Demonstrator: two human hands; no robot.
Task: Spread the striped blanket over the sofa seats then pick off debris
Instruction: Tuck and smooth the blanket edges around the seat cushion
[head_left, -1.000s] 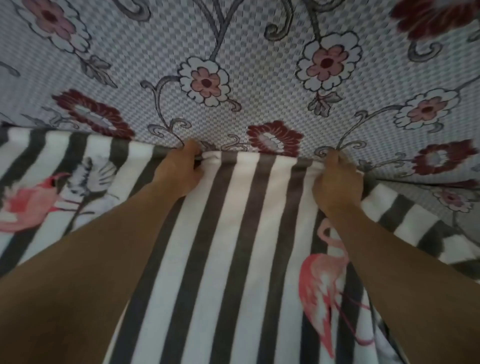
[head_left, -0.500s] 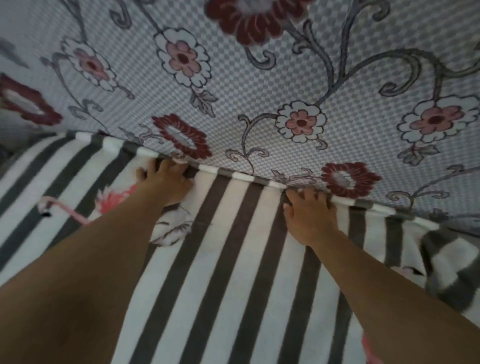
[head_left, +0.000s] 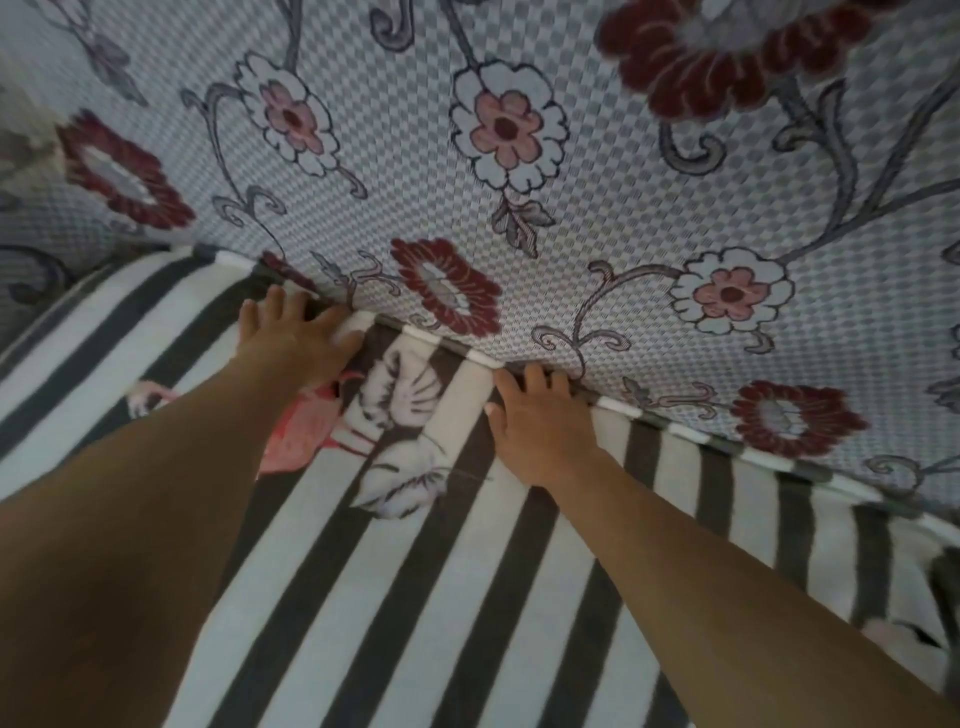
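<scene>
Both my hands have slid left along the back crease since half a second ago, and the flamingo print that sat left of my left hand now lies between my forearms. My left hand (head_left: 298, 340) lies flat on the striped blanket (head_left: 426, 597), fingers straight and spread apart, tips at the crease under the sofa back (head_left: 597, 218). My right hand (head_left: 540, 421) presses flat too, fingers straight and close together, tips touching the crease, thumb out to the left. Neither hand grips any cloth.

Blanket covers the seat in front of me, its far edge running along the foot of the sofa back, rising left and dropping right in my view. Its stripes, dark grey and white, run from me toward that edge, across the crease line. Fabric looks soft and fleecy. A pink flamingo (head_left: 301, 431) and a pale leaf print (head_left: 402, 395) sit between my arms. At far right the blanket bunches into folds.

Sofa back wears a woven cover, fine grey-and-white check, with dark red and pink-centred white flowers on curling grey stems.
</scene>
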